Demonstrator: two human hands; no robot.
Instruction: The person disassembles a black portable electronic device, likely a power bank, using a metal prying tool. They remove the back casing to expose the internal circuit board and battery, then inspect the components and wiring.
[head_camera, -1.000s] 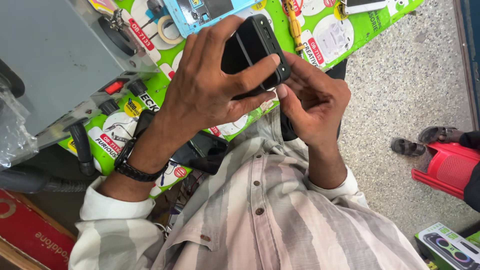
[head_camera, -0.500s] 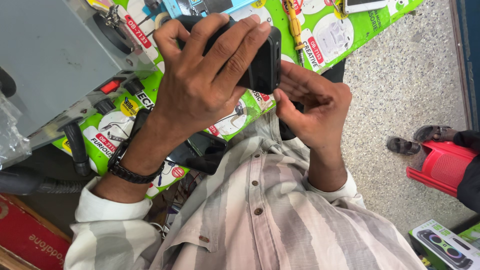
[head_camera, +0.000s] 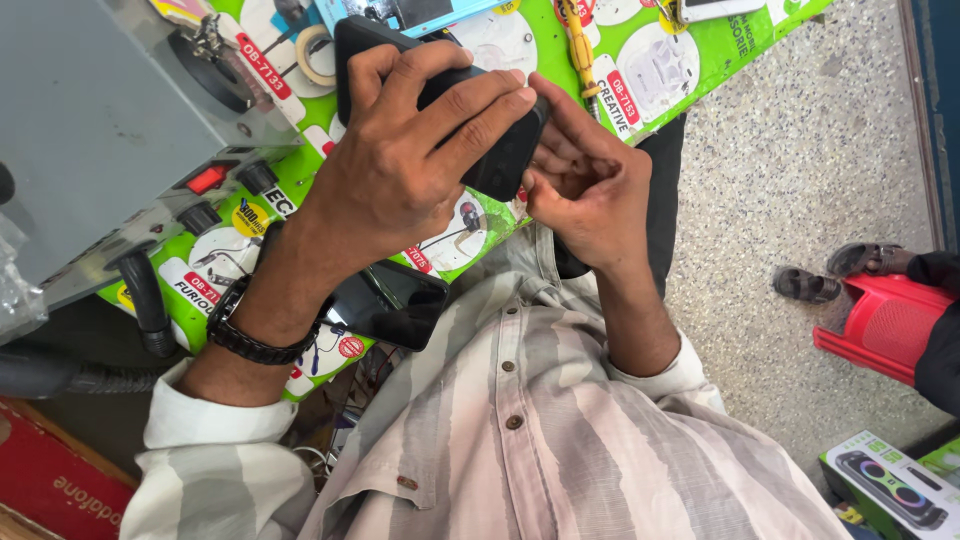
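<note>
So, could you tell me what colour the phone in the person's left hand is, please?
Black; the phone, gripped by the left hand, shows best in the head view.

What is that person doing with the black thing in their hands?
A person in a striped shirt holds a black phone up over a green work mat. The left hand wraps around the phone in a firm grip, while the right hand picks at its lower edge with the fingertips. Another dark phone lies on the mat, and a grey machine stands to one side.
</note>
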